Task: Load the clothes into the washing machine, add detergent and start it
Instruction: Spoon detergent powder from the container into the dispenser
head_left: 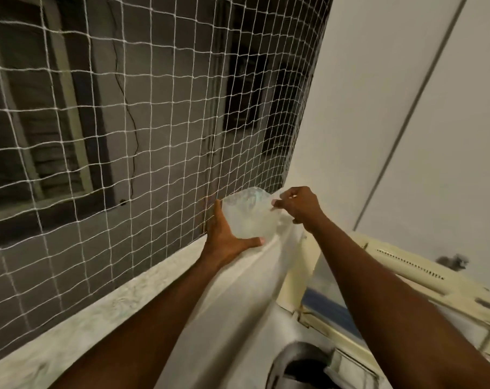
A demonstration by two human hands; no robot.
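two bare hands in the head view, both raised in front of a white net and both busy with one clear plastic bag (249, 217). left hand (227, 235) under and behind the bag, palm cupping its bottom, thumb stretched along the lower edge, fingers mostly hidden behind the plastic. right hand (300, 206) at the top right corner of the bag, fingertips pinched narrow on the thin edge of the plastic, wrist bent down. inside the bag something pale and whitish, too blurred to name; cannot tell if powder or not.

bag held up in the air, near the corner where the net (126, 122) meets a plain white wall (378, 94). behind the net a grey outer wall with windows, dim. below the net a pale speckled ledge (103, 310) running from lower left up to the hands.

lower right, under the right forearm, the washing machine (406, 279): cream, worn top part with a row of small slots, tilted in the frame. at the bottom edge a dark round opening with a grey rim (302, 366), only partly in view, content too dark to tell. between ledge and machine a smooth white surface, blurred, kind not clear.
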